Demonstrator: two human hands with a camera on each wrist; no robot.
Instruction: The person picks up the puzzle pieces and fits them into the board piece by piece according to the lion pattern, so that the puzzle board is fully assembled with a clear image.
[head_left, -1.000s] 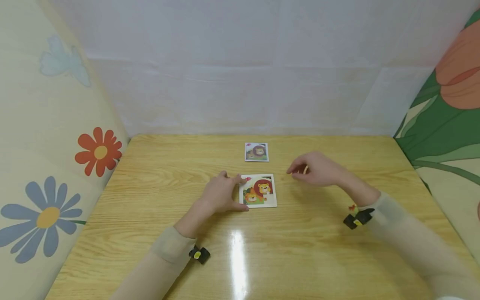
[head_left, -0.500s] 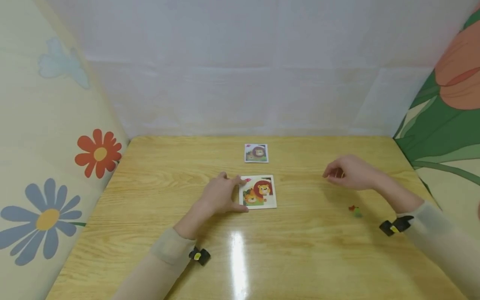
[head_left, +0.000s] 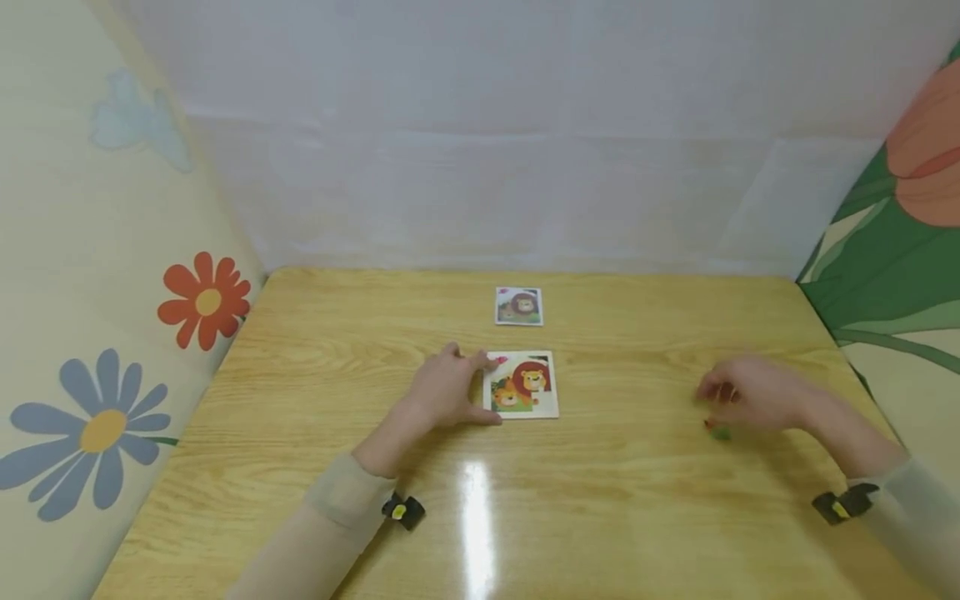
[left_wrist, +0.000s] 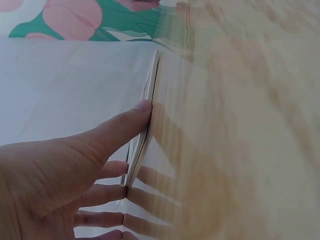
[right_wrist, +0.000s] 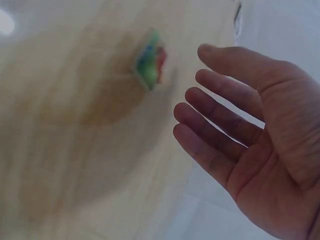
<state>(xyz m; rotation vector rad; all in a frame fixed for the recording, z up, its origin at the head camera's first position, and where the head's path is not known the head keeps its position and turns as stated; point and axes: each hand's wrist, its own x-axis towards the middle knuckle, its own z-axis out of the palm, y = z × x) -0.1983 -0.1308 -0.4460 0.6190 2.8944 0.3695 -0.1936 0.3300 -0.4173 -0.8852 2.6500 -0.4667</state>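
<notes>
A square lion jigsaw puzzle (head_left: pixel 525 385) in a white frame lies mid-table, with a pale gap at its lower right. My left hand (head_left: pixel 442 390) holds it by the left side, thumb at the near edge and fingers toward the far edge. The left wrist view shows the puzzle (left_wrist: pixel 154 75) edge-on, with the thumb against it. Over on the right, my right hand (head_left: pixel 761 393) hovers just above a small loose puzzle piece (head_left: pixel 720 432). In the right wrist view this green, red and blue piece (right_wrist: pixel 148 65) lies apart from the loosely bent, unladen fingers.
Behind the puzzle lies a smaller picture card (head_left: pixel 518 307) with the same lion scene. The wooden table (head_left: pixel 360 325) meets a white sheet (head_left: pixel 480 192) at the back. Flower-printed panels (head_left: pixel 45 275) stand at both sides.
My right hand has moved right and toward me, from beside the puzzle to the loose piece. The left hand has stayed on the puzzle.
</notes>
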